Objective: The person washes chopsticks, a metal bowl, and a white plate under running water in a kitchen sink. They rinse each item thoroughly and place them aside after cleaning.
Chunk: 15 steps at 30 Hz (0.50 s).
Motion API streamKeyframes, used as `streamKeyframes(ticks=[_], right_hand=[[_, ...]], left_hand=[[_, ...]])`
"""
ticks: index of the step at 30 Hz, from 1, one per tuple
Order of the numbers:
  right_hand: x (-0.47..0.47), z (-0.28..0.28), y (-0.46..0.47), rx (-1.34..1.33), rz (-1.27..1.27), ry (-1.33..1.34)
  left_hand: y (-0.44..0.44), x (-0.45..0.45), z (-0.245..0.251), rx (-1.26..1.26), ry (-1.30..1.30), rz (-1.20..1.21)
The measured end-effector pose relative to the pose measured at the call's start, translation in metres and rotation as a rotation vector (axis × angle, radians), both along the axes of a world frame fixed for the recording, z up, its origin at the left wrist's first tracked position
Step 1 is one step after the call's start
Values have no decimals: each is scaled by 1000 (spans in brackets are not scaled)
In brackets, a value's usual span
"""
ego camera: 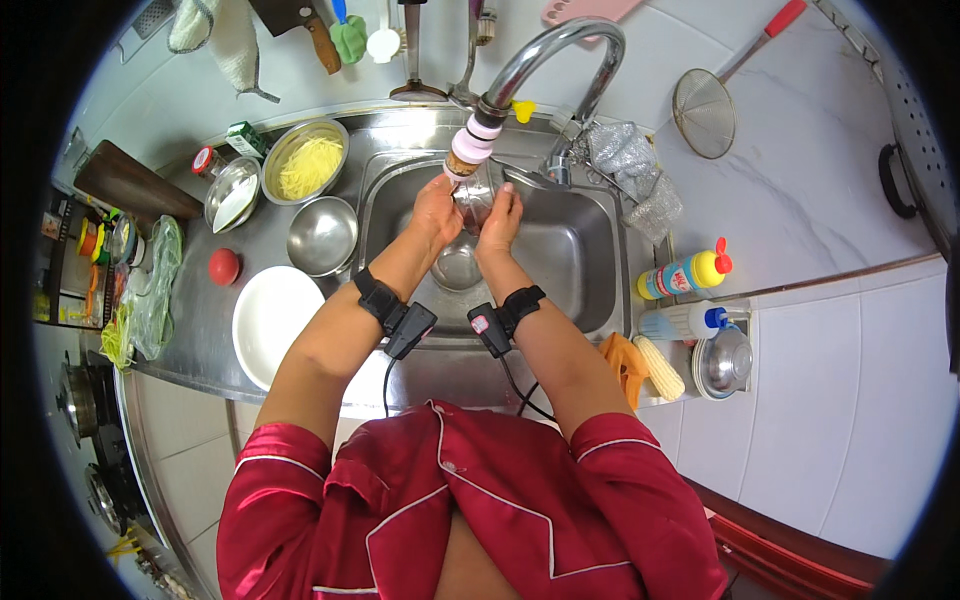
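Over the stainless steel sink (pixel 570 255), my left hand (pixel 437 210) and my right hand (pixel 501 219) hold a shiny bowl-like vessel (pixel 475 199) between them, one on each side. It is tilted directly under the pink filter nozzle (pixel 471 146) of the curved chrome faucet (pixel 559 34); its far part is partly hidden by the nozzle and my fingers. Below my hands a round metal bowl or drain basket (pixel 456 266) lies on the sink floor; which one I cannot tell. Both my wrists wear black straps with small cabled devices.
Left of the sink stand a bowl of yellow shreds (pixel 311 165), an empty steel bowl (pixel 322 236), a white bowl (pixel 276 322) and a red round item (pixel 223 267). On the right are a yellow bottle (pixel 682 276), a blue-capped bottle (pixel 679 321), a corn cob (pixel 660 367) and stacked bowls (pixel 724 364).
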State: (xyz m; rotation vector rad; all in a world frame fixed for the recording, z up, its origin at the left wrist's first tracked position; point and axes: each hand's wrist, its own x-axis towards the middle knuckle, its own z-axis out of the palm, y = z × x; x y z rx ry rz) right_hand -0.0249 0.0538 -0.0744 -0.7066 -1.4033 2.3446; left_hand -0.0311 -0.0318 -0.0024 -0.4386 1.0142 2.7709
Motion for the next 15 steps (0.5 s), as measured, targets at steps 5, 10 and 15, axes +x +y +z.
streamKeyframes(ticks=[5, 10, 15], right_hand=[[11, 18, 3, 678, 37, 82], [5, 43, 4, 744, 175, 112], [9, 53, 2, 354, 367, 88]], left_hand=[[2, 6, -14, -183, -37, -155], [-7, 1, -16, -243, -11, -87], [-3, 9, -7, -557, 133, -176]])
